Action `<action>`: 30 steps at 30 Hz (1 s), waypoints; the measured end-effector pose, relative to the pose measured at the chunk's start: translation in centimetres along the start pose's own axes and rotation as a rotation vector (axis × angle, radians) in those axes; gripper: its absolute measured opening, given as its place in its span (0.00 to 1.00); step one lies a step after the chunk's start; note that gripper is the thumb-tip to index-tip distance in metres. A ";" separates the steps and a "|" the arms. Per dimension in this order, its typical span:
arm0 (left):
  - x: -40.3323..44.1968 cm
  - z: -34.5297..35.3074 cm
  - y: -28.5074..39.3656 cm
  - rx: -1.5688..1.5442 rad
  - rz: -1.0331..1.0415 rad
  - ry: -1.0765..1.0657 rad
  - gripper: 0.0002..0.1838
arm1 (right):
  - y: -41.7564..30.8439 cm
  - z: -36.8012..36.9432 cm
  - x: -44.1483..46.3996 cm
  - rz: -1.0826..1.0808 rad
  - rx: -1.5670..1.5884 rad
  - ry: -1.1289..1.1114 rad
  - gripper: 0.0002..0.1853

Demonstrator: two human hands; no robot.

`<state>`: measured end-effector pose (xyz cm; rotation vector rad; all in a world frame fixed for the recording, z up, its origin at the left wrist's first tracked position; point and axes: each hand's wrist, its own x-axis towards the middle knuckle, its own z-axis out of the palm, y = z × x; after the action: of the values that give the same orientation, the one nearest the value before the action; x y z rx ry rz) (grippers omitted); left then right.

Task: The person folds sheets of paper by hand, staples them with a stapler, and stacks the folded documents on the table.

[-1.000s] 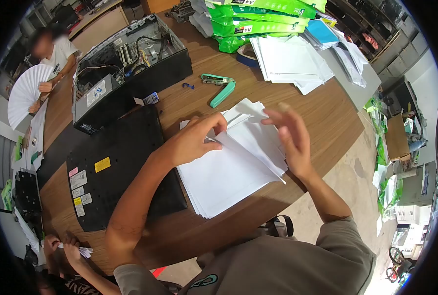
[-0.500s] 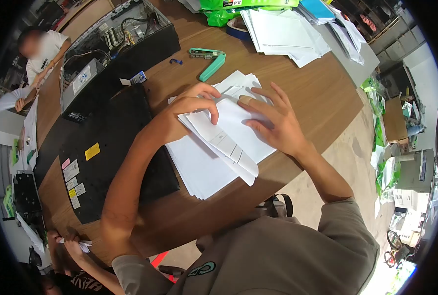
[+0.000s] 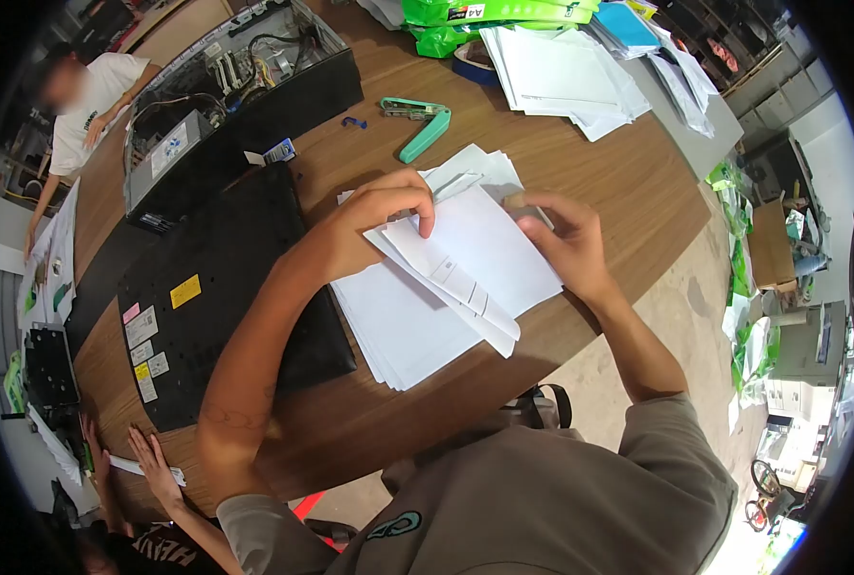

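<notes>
My left hand point(image 3: 374, 225) is closed on a folded bundle of paper point(image 3: 446, 278) with printed lines, its fingers curled over the upper end. That bundle lies across a loose stack of white sheets point(image 3: 388, 340) on the table. At the stack's right side, my right hand point(image 3: 570, 240) has thumb and fingers drawn together at the edge of a white sheet point(image 3: 489, 230). A finger of this hand wears a tan bandage. Beyond the stack rests a turquoise stapler point(image 3: 432, 134), with a small blue piece point(image 3: 354, 123) beside it.
A large black panel point(image 3: 235, 307) with labels lies left of the papers. Behind it stands an opened computer case point(image 3: 245, 105). More papers point(image 3: 561, 81) and green paper packs point(image 3: 494, 14) are at the back. Another person's hands point(image 3: 159, 470) press a folded strip at lower left.
My right hand's spread fingers have drawn together at the sheet's right edge. My left hand still holds the folded bundle. The lower-left person's hands have flattened onto the table.
</notes>
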<state>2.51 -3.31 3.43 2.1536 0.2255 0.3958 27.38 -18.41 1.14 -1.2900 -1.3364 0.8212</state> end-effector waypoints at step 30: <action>-0.3 -0.4 0.3 0.088 -0.131 -0.041 0.10 | -0.3 0.6 0.2 -0.004 0.354 -0.026 0.14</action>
<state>2.09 -3.31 3.82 2.2160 0.3647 0.2709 26.75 -18.16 1.37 -1.0006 -1.1507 1.0229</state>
